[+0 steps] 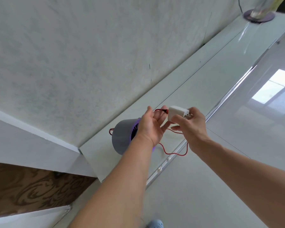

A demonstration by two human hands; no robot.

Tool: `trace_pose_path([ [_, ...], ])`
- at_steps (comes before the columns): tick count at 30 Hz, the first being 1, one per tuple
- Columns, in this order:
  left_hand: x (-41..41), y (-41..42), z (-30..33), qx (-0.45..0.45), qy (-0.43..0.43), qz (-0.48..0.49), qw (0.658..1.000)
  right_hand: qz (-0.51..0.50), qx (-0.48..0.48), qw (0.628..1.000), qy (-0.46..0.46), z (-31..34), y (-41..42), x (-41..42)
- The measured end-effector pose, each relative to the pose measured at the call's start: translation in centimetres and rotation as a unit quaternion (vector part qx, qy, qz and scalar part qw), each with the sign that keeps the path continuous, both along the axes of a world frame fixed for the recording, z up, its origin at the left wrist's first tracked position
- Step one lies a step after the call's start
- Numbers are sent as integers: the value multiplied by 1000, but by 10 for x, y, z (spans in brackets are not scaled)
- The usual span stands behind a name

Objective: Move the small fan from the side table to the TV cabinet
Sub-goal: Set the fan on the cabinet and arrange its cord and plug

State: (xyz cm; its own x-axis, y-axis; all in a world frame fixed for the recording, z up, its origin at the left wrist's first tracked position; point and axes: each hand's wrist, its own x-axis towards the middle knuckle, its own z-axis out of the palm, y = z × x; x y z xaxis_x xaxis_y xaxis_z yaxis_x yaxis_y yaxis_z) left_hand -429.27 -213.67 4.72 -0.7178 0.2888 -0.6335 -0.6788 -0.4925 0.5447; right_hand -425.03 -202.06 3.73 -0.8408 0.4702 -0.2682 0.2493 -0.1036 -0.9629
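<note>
A small grey cylindrical fan (122, 137) with a purple-lit rim stands on the white TV cabinet top (196, 76), near its left end by the wall. A red cable (171, 153) runs from the fan, loops over the cabinet's front edge and ends in a white plug adapter (177, 113). My right hand (191, 127) pinches the adapter just above the cabinet, prongs pointing right. My left hand (152, 127) hovers in front of the fan with fingers spread and the palm turned towards the adapter, holding nothing; it hides part of the fan's rim.
A glass vase on a dark round mat (258, 16) stands at the far end of the cabinet. The textured wall (72, 55) rises behind it. A glossy white floor (253, 129) lies below, with a brown patterned panel (23, 186) at the lower left.
</note>
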Motion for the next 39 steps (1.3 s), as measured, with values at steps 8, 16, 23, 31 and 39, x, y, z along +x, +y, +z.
trace_pose_path([
  [8,-52,-39,23,-13,29,23,999,60,0,998,1,23,-19,-39],
  [16,-82,-74,10,-157,89,13,983,102,7,993,-60,9,-40,-64],
  [23,-94,-110,-8,-317,191,-16,929,149,34,987,-55,9,-71,-94],
  [31,-98,-158,-27,-401,147,10,904,213,54,974,-61,12,-97,-114],
  [39,-87,-191,-38,-501,171,25,848,281,89,951,-88,4,-122,-119],
])
